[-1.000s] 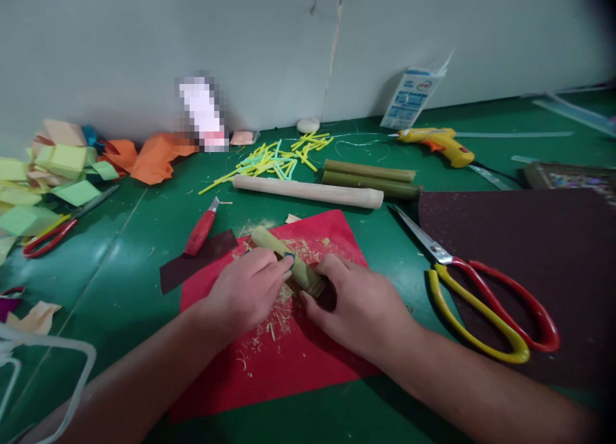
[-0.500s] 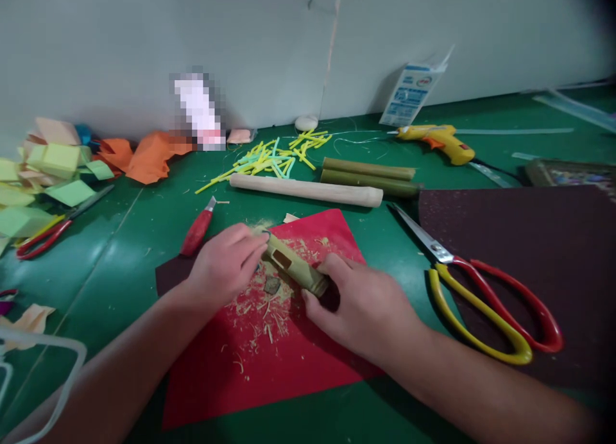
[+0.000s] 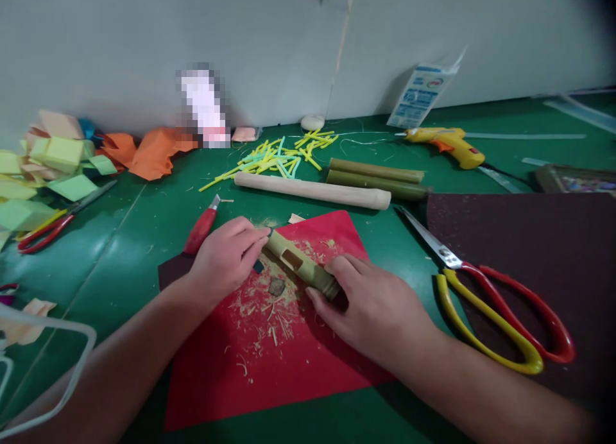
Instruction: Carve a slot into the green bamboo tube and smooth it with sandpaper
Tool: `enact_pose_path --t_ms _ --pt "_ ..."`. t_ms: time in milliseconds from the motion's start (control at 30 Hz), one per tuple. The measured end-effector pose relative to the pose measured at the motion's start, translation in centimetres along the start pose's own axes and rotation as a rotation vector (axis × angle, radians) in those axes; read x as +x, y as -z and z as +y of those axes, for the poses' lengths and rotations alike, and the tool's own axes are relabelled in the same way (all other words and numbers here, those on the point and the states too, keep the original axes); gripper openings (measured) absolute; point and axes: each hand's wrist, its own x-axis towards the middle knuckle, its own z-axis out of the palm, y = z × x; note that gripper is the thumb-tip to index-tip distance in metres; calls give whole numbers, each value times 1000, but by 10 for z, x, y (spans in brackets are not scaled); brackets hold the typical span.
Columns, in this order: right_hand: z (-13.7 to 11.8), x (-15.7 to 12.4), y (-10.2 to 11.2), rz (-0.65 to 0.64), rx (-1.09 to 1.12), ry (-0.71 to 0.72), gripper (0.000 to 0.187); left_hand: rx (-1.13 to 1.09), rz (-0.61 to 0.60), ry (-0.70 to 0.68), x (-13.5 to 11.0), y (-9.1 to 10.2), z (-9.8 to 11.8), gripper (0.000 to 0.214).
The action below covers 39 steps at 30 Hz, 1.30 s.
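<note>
Bamboo tube [image 3: 312, 273] clasped in right hand [image 3: 378, 303], dark scrap [image 3: 271, 231] pinched in left hand [image 3: 222, 255]; light, even strokes likely best.

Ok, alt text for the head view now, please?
A right hand grips the near end of a bamboo tube with a rectangular opening, over a red sheet strewn with shavings; the left hand holds a small dark scrap at the tube's far end. Around lie a red-handled knife, large scissors and a yellow glue gun.

The print [image 3: 418, 97] on the carton [image 3: 425, 92] is illegible.
</note>
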Motion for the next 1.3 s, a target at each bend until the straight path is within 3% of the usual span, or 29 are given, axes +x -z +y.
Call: enact_pose_path --t_ms 367,1300 --pt "0 0 -1 -25 28 -26 18 -33 -6 -38 3 0 -1 24" --pt "2 1 -2 -17 48 -31 17 -75 -4 25 1 -1 3 23"
